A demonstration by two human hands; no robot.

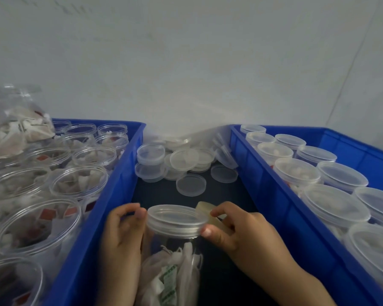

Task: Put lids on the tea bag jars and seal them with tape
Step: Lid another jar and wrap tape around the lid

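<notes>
A clear jar (pixel 175 268) of tea bags stands on the dark table between two blue crates, with a translucent lid (pixel 176 219) on its mouth. My left hand (pixel 122 237) grips the jar's left side, its thumb and fingers at the lid's edge. My right hand (pixel 232 228) holds a small yellowish roll of tape (pixel 206 212) against the lid's right rim, thumb pressing on the rim.
The left blue crate (pixel 111 195) holds several open jars of tea bags (pixel 80 182). The right blue crate (pixel 263 173) holds several lidded jars (pixel 296 171). Loose lids (pixel 190 184) lie heaped on the table behind the jar. A white wall stands beyond.
</notes>
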